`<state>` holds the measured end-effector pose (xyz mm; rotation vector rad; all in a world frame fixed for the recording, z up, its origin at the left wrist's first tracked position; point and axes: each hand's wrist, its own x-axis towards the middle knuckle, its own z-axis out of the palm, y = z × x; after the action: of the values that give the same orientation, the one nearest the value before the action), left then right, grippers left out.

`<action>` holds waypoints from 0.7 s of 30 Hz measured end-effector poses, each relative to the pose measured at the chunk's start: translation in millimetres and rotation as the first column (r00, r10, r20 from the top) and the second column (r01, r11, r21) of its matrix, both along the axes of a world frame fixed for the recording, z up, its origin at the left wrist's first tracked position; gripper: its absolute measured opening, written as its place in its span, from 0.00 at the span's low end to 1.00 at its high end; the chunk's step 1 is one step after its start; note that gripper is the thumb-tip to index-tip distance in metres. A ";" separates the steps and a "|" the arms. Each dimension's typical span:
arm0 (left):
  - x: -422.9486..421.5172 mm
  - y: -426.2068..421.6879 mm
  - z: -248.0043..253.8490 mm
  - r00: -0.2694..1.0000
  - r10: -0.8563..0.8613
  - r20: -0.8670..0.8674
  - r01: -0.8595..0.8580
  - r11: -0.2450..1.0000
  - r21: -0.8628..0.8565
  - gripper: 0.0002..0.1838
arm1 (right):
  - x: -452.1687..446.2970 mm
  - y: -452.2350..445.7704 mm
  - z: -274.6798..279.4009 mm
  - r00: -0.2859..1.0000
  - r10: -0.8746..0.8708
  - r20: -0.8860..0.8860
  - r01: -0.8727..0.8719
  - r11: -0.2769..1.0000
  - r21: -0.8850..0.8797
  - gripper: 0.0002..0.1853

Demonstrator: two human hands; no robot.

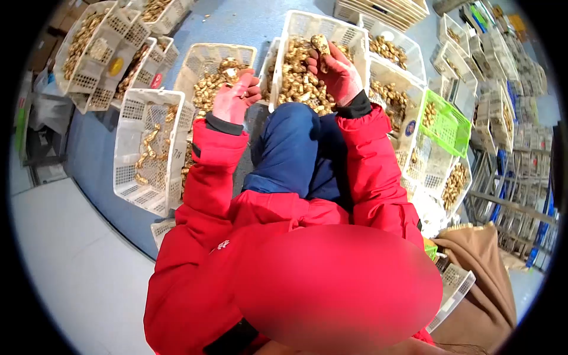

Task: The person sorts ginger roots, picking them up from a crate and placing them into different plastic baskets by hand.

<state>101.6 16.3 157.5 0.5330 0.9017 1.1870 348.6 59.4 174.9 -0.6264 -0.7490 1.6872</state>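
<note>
My right hand [340, 74] grips a mushroom [320, 44] with a brown-and-pale surface, its end pointing up, above a white plastic crate [362, 44] full of similar mushrooms. My left hand [236, 99] is turned palm inward with its fingers apart. It hovers by the right side of another white crate [188, 77], which is partly filled with mushrooms. Close beyond its fingertips is a larger pale mushroom [229, 70] on top of that pile; whether the hand touches it is unclear.
A white crate [124, 148] with a few mushrooms stands at the left. More crates with mushrooms [395, 97] line the right, one holding a bright green basket [447, 127]. Stacked crates [497, 112] and a brown cloth [479, 266] lie further right.
</note>
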 end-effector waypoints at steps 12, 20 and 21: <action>18.3 -1.4 -1.7 0.911 -0.164 0.378 0.151 0.987 0.063 0.19 | -9.5 -0.4 -11.9 0.992 0.120 -0.050 -0.124 0.988 -0.089 0.29; -10.0 -26.3 -5.2 0.977 0.034 0.211 -0.030 0.999 -0.022 0.18 | -37.8 0.3 -2.8 0.968 0.252 0.020 -0.242 0.947 -0.214 0.26; -20.8 -34.4 -9.0 0.997 0.066 -0.041 -0.063 0.995 0.074 0.18 | -53.2 -3.8 -9.6 0.951 0.305 0.059 -0.288 0.936 -0.200 0.27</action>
<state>80.8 -18.1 148.5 0.5944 0.9214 1.2749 295.3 55.6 165.3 -0.7539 -0.7817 2.0375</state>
